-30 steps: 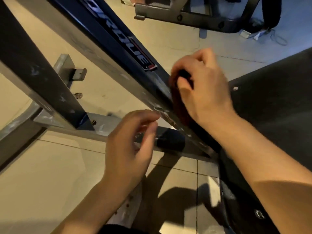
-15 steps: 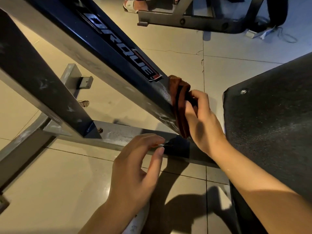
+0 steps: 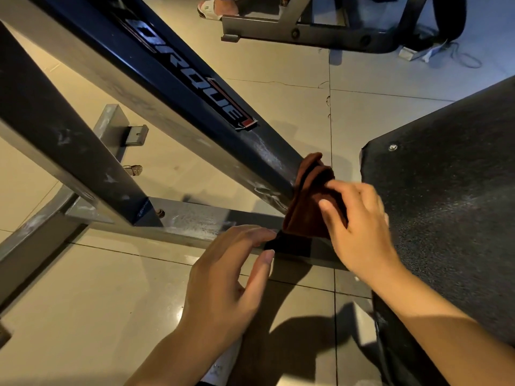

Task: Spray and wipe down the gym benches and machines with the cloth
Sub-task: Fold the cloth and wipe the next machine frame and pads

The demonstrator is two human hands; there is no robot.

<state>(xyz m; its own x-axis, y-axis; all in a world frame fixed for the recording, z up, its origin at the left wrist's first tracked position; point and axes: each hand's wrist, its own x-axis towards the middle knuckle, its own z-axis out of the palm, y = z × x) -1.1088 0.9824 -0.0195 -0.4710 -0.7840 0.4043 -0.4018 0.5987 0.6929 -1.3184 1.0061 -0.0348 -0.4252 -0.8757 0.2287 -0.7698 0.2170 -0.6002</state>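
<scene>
**Cloth at foot of slanted frame bar**

Right hand holds brown cloth w/ fingers and thumb curled round it, pressing it against lower end of the dark blue slanted bar, just where bar meets the grey floor rail. Cloth is bunched in folds, top edge sticking up past the fingers, right of centre in view.

Left hand is near-centre, fingers loosely bent and close together; fingertips sit at the rail's near edge, thumb pointing up toward the cloth's lower corner. Can't tell if it pinches anything or just touches.

Bar carries lettering ending "ORQUE" w/ a red tag. A 2nd dark bar slants at left, bolted to the same rail. Black textured pad fills the right side, screw near its top corner. Floor is beige tile. Far side: another grey machine base and a sandalled foot beside it.
</scene>
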